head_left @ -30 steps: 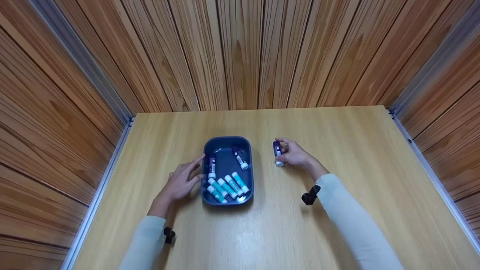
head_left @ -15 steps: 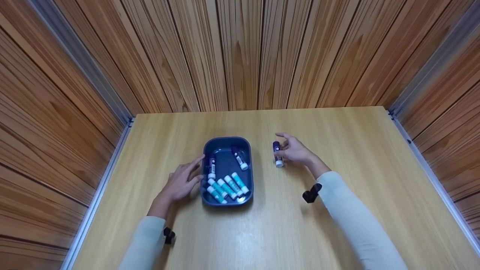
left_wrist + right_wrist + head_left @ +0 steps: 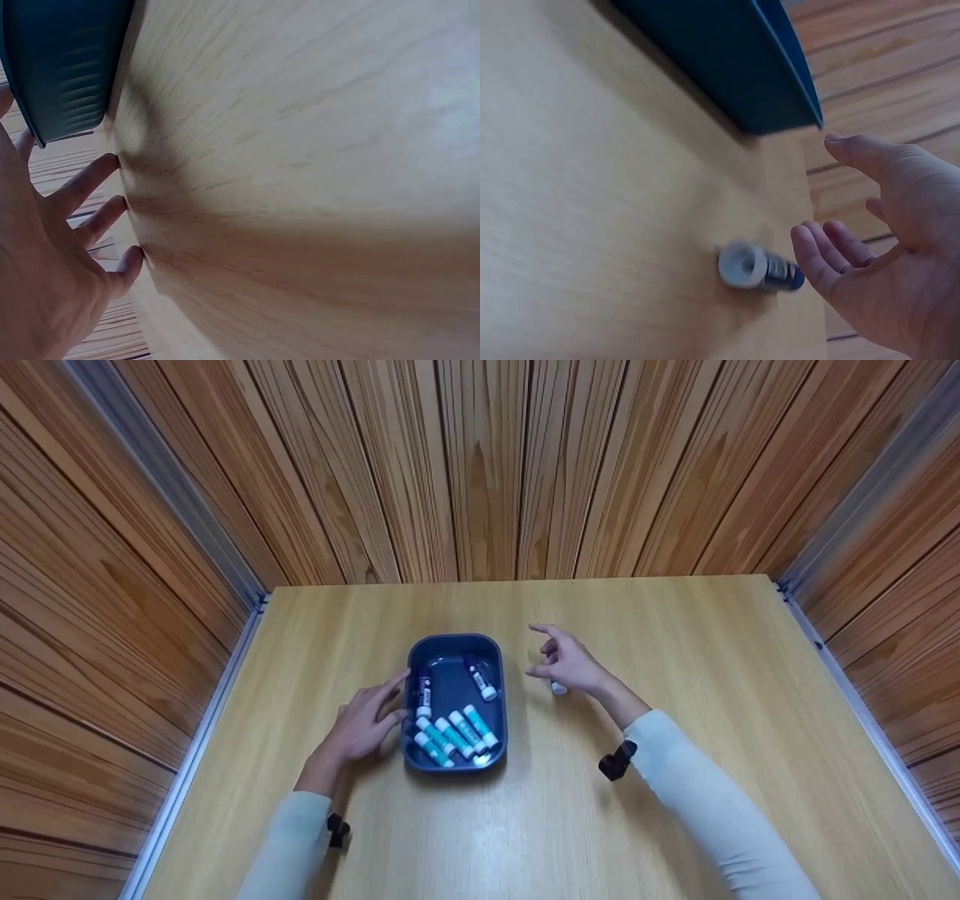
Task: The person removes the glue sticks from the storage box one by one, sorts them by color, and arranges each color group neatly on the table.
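My left hand (image 3: 361, 725) rests with relaxed fingers at the left side of a dark blue plastic bin (image 3: 453, 682), its thumb and index finger touching the rim. Inside the bin are two purple glue sticks, one (image 3: 424, 694) along the left wall and another (image 3: 480, 677) at the upper right. Several teal glue sticks (image 3: 452, 735) lie slanted at the near end. Right of the bin, my right hand (image 3: 574, 666) hovers with spread fingers, holding nothing. A purple glue stick (image 3: 769, 270) with a white end lies on the table below it, mostly covered in the head view.
The light wooden table (image 3: 480, 840) ends at a wood-panelled wall (image 3: 480, 472) behind. Panelled walls with grey metal edging stand on both sides. Black wrist cameras are strapped to both sleeves.
My right hand has let go of the purple glue stick, leaving it on the table. It has then shifted left, toward the bin, with fingers spread. My left hand stays put.
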Demonstrator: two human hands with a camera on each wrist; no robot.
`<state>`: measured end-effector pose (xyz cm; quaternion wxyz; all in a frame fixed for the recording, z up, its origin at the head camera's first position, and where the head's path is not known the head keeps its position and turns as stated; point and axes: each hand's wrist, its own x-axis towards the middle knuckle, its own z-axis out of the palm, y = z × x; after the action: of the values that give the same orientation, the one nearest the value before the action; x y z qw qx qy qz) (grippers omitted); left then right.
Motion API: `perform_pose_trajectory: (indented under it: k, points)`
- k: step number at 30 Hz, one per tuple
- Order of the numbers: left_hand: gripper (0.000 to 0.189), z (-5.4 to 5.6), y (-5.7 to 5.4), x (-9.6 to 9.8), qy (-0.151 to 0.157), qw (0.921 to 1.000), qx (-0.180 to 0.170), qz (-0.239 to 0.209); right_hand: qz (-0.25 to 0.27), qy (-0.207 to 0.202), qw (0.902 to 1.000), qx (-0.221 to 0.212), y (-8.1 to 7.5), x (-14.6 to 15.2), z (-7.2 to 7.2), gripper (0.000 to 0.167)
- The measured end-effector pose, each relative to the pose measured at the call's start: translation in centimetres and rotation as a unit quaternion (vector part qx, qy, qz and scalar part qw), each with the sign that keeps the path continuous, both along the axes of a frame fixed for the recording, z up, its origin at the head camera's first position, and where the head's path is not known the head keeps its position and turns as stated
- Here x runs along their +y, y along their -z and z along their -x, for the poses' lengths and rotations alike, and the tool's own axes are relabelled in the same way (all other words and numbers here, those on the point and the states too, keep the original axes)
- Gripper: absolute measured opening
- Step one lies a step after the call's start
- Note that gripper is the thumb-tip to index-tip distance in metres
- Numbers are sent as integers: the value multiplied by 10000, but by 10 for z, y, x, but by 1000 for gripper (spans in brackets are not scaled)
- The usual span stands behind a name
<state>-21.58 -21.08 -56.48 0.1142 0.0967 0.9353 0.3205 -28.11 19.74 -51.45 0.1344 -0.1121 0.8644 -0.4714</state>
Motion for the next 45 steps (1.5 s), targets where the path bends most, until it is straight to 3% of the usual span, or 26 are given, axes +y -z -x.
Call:
perform_pose_trajectory:
  k: [25,36,45]
  points:
    - [71,0,0,1,30,10000,-18,2,127,-825,9965,-85,-33,-88,-13,81]
    - [72,2,-2,-1,33,9998,-199,-10,191,-1173,9922,-378,-17,-121,-16,84]
    - [71,1,-1,-4,139,9998,-128,-26,226,-965,9910,-896,-1,-146,-13,88]
